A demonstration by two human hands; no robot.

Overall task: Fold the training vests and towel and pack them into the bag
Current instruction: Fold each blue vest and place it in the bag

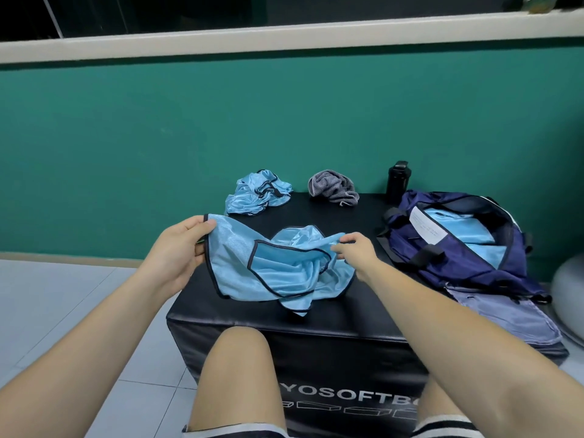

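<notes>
Held vest: the light-blue mesh training vest [278, 273] with dark piping along its edges is lifted at the upper edge. Its lower part sags in loose folds onto the middle of the box top, and one armhole gapes toward the centre.
Left hand: the left hand [180, 248] pinches the vest's corner at 9 o'clock, with the thumb on top of the cloth and the fingers curled behind it.
Right hand: the right hand [357, 251] pinches a narrow strip of the vest at 3 o'clock between thumb and fingertips.
Second vest: a crumpled vest [252, 197] of the same blue lies in a heap at 11 o'clock on the box, at its far edge.
Towel: the grey striped towel [335, 186] is bunched at 12 o'clock, well apart from the held vest.
Bag: the navy bag [467, 248] lies unzipped at 3 o'clock, half over the box's right edge. Light-blue cloth [455, 229] lies inside it, beside a white label [426, 229].
Bottle: a dark bottle [398, 181] stands upright at 1 o'clock, just behind the bag.
Surface: a black padded box [316, 343] with white lettering on its near face, partly hidden by bare knees.
Room: a green wall [284, 121] under a white ledge, a pale tiled floor [63, 295], and a grey rounded object [568, 289] at the far right.
</notes>
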